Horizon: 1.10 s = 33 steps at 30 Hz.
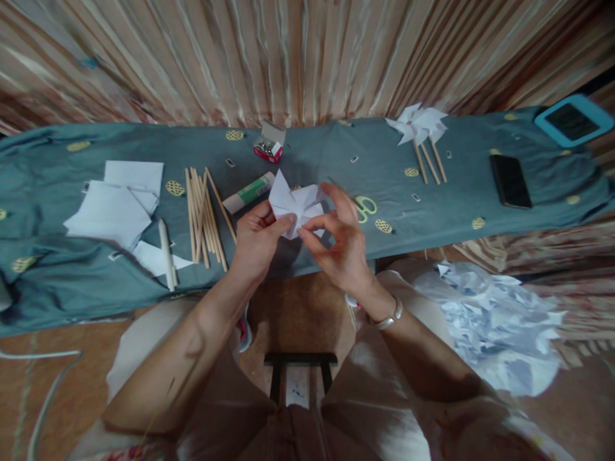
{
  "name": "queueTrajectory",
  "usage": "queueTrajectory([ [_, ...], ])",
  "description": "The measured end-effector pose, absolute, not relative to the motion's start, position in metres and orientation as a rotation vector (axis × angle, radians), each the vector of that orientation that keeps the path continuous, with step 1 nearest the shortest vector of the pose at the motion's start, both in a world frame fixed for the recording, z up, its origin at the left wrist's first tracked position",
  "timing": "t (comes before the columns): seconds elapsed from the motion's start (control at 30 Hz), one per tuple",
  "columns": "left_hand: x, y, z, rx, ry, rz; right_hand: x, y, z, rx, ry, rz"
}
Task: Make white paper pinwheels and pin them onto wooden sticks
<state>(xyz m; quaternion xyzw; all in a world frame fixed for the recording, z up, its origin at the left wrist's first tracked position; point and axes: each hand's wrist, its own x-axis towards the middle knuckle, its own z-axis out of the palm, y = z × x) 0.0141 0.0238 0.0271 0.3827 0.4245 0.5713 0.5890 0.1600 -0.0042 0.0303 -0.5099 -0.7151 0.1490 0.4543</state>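
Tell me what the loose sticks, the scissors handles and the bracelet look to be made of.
Sticks: probably bare wood, matte and pale tan.
Scissors handles: likely moulded plastic, from their even yellow-green colour.
Bracelet: seemingly polished metal, silvery with bright glints, though which metal I can't tell.

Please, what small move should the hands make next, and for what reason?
Perhaps the right hand should ease the nearby flap toward the middle, under the left thumb. The left hand pinches the folded paper near its centre, and the right thumb and a finger come together at its lower edge. The pinwheels beyond have similar pointed blades.
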Motion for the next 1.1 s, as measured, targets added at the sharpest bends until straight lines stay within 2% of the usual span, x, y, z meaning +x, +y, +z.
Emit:
queueTrajectory([
  [1.1, 0.0160, 0.0181, 0.0278, 0.926, 1.067, 1.313, 0.1635, -0.0001, 0.0280, -1.313, -1.758, 0.314],
])
